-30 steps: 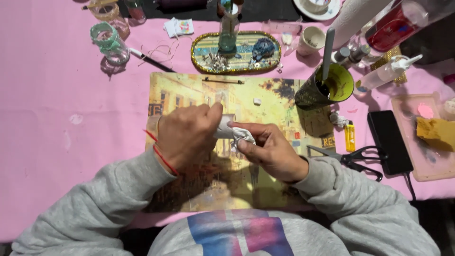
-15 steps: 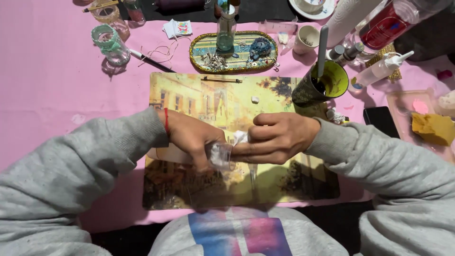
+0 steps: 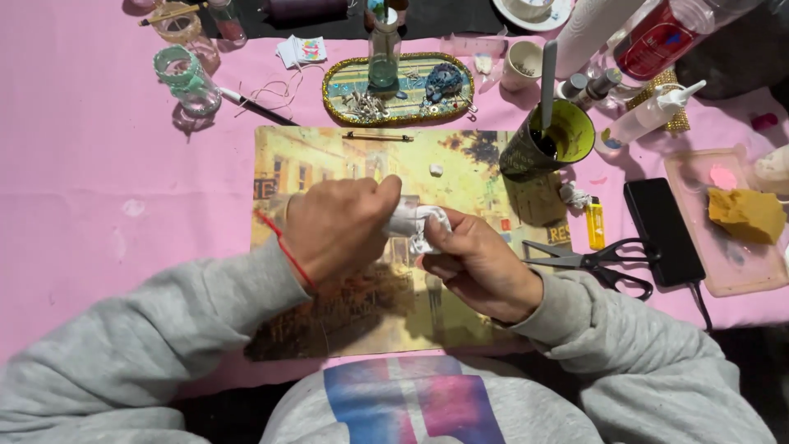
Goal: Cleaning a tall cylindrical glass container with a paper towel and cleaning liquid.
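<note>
Above the picture placemat [image 3: 329, 164], 2 hands pinch 1 crumpled white wad [image 3: 412, 220] — left hand [image 3: 337, 230] and right hand [image 3: 477, 267] gripping opposite ends — its length running across between them.

White wad [image 3: 415, 224] half hidden inside both hands' grip.

fingers: both hands' fingers [image 3: 386, 205] meet on a small wad [image 3: 415, 224], above the placemat [image 3: 329, 164] on the table [image 3: 82, 164]
behind fingers: oval tray [image 3: 399, 82], bottle [image 3: 383, 57] standing in it
right-behind: mug [image 3: 551, 140], stick in it
right: scissors [image 3: 592, 259], lighter [image 3: 594, 224], then phone [image 3: 662, 230]
left-behind: glass jar [image 3: 187, 78]
</note>
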